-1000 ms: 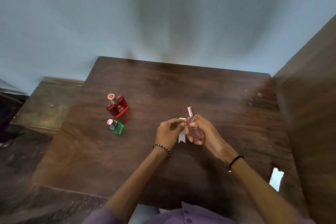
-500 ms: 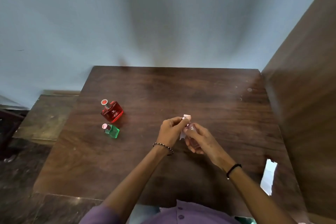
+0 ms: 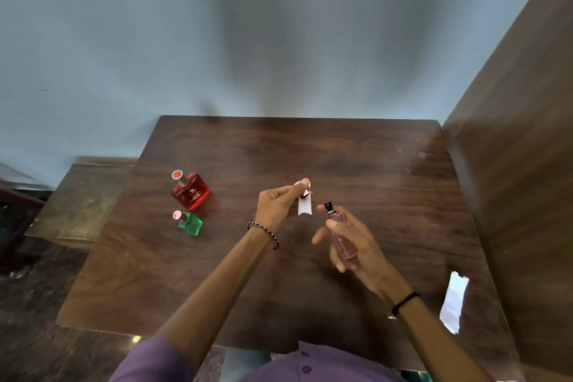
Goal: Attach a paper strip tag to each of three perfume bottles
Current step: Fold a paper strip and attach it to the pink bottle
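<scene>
Left hand [image 3: 277, 201]: raised above the middle of the wooden surface [image 3: 356, 161], fingers pinched shut on the pink cap [image 3: 303, 187] together with the top end of a white paper strip [image 3: 304, 207], which hangs down from the pinch.

Right hand [image 3: 353, 239]: just right of and nearer than the left hand, apart from it. The palm is turned up and the fingers curl loosely around the pink perfume bottle [image 3: 342, 237]. The bottle lies tilted in the hand, its uncapped black sprayer [image 3: 328, 206] pointing toward the far side, near the strip's lower end but not touching it.

Red perfume bottle [image 3: 190, 192]: stands on the left part of the surface, cap on. Green perfume bottle [image 3: 190, 223]: stands just near of the red one, cap on. Both sit close to the left edge and well apart from the hands.

A second paper strip [image 3: 453, 301] lies flat at the near right, close to the right edge, beside the wooden panel [image 3: 521, 164] that rises along that side.

The far half of the surface, up to the wall [image 3: 217, 40], is bare. The strip of surface between the two standing bottles and the hands is also open.
</scene>
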Available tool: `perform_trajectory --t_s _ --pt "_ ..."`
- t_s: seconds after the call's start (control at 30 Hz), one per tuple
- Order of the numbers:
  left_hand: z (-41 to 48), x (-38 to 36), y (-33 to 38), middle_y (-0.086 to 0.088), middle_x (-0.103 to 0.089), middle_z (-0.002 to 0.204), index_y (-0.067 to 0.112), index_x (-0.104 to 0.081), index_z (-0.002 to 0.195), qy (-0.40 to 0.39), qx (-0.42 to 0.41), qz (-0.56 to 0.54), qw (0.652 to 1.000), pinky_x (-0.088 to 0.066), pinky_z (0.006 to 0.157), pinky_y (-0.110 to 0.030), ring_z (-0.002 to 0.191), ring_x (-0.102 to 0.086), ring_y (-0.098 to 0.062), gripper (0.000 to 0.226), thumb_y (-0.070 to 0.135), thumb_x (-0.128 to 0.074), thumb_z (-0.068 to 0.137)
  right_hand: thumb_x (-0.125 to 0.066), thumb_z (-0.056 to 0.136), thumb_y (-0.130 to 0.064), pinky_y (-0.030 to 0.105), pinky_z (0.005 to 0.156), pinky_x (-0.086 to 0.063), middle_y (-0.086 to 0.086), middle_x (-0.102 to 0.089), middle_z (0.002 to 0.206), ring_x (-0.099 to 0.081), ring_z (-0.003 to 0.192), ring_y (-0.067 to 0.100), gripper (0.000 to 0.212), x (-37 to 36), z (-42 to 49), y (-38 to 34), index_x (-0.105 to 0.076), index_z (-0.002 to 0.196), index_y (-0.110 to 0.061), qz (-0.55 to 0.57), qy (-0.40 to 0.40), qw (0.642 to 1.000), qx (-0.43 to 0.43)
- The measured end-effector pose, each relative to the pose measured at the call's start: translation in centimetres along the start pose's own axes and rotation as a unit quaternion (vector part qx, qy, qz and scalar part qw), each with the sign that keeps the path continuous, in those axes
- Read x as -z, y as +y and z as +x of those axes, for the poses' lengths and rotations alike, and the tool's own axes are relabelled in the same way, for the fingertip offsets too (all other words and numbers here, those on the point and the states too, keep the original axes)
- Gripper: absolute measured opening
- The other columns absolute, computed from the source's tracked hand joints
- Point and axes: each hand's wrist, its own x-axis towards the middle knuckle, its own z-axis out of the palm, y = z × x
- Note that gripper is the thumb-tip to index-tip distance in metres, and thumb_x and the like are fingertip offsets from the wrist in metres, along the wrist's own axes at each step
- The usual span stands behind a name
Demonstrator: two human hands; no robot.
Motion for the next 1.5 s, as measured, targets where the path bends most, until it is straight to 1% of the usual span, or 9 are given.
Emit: perform_trajectory --t_s 0.23,0.37,0.47,0.6,0.77,1.1,1.23,1.37,1.5 --pt "-0.8 -1.6 -0.1 -0.013 -0.076 0.087 -0.004 -0.077 0.097 -0.019 0.014 -0.01 1.0 -0.058 0.072 -0.028 0.076 -0.071 -0.018 0.037 0.031 -0.074 0.088 -0.055 0.098 -0.019 0.023 0.041 -0.04 0.02 -0.066 0.088 -0.058 0.052 0.02 0.039 0.4 -0.1 -1.1 -0.055 0.135 -0.031 0.04 -0.023 0.999 0.019" --pt "-1.2 -2.1 -0.1 -0.015 -0.078 0.093 -0.004 -0.076 0.099 -0.029 0.012 -0.019 0.999 -0.061 0.074 -0.03 0.081 -0.075 -0.022 0.037 0.03 -0.075 0.087 -0.059 0.098 -0.012 0.024 0.043 -0.037 0.015 -0.07 0.103 -0.052 0.057 0.014 0.043 0.2 0.3 -1.2 -0.056 0.13 -0.041 -0.103 0.072 0.992 0.025" --pt "-1.4 -2.3 0.1 -0.018 -0.077 0.096 -0.004 -0.076 0.101 -0.036 0.015 -0.024 0.999 -0.062 0.081 -0.035 0.093 -0.075 -0.031 0.036 0.029 -0.075 0.087 -0.06 0.097 -0.015 0.024 0.055 -0.05 -0.002 -0.065 0.098 -0.057 0.061 0.008 0.047 0.4 0.5 -1.1 -0.05 0.131 -0.045 -0.314 0.119 0.94 0.068" --pt "-1.6 -2.8 0.4 -0.022 -0.076 0.098 -0.011 -0.072 0.105 -0.043 0.036 -0.056 0.997 -0.062 0.079 -0.036 0.095 -0.074 -0.034 0.042 0.028 -0.075 0.088 -0.056 0.1 -0.021 0.014 0.064 -0.043 -0.004 -0.06 0.096 -0.057 0.076 0.002 0.044 0.1 0.9 -0.9 -0.042 0.14 -0.031 -0.466 0.124 0.868 0.116" --pt "-1.6 -3.5 0.9 -0.025 -0.073 0.1 -0.018 -0.066 0.107 -0.036 0.051 -0.086 0.994 -0.063 0.075 -0.036 0.088 -0.075 -0.033 0.049 0.026 -0.076 0.087 -0.053 0.1 -0.022 0.026 0.07 -0.057 0.0 -0.061 0.103 -0.062 0.083 0.01 0.043 0.3 1.6 -0.3 -0.039 0.141 -0.028 -0.523 0.138 0.829 0.143" --pt "-1.4 -4.1 0.9 -0.028 -0.073 0.103 -0.017 -0.067 0.108 -0.037 0.068 -0.086 0.993 -0.063 0.08 -0.039 0.094 -0.073 -0.038 0.048 0.025 -0.077 0.086 -0.043 0.102 -0.025 0.027 0.062 -0.057 0.005 -0.06 0.1 -0.062 0.074 0.013 0.03 0.3 1.8 -0.3 -0.042 0.132 -0.02 -0.564 0.163 0.796 0.147" --pt "-1.4 -4.2 0.9 -0.027 -0.074 0.102 -0.016 -0.068 0.108 -0.044 0.066 -0.075 0.994 -0.063 0.074 -0.033 0.086 -0.074 -0.031 0.046 0.024 -0.076 0.087 -0.045 0.103 -0.024 0.02 0.06 -0.05 0.002 -0.06 0.1 -0.061 0.075 0.01 0.03 0.4 1.7 -0.3 -0.041 0.133 -0.024 -0.538 0.168 0.812 0.149" --pt "-1.0 -4.1 0.5 -0.019 -0.068 0.089 -0.014 -0.069 0.103 -0.036 0.058 -0.052 0.996 -0.061 0.086 -0.044 0.085 -0.07 -0.031 0.051 0.031 -0.08 0.082 -0.058 0.099 -0.022 0.02 0.073 -0.047 -0.006 -0.051 0.111 -0.057 0.092 0.011 0.052 0.1 1.0 -1.1 -0.031 0.143 -0.023 -0.49 0.205 0.843 0.085" --pt "-1.1 -3.9 0.4 -0.009 -0.074 0.086 -0.004 -0.076 0.098 -0.012 0.046 -0.018 0.999 -0.058 0.094 -0.042 0.078 -0.073 -0.019 0.041 0.034 -0.078 0.083 -0.068 0.091 -0.035 0.014 0.056 -0.039 0.003 -0.059 0.109 -0.061 0.088 0.019 0.048 0.1 0.0 -1.8 -0.036 0.125 -0.026 -0.397 0.286 0.872 0.029"
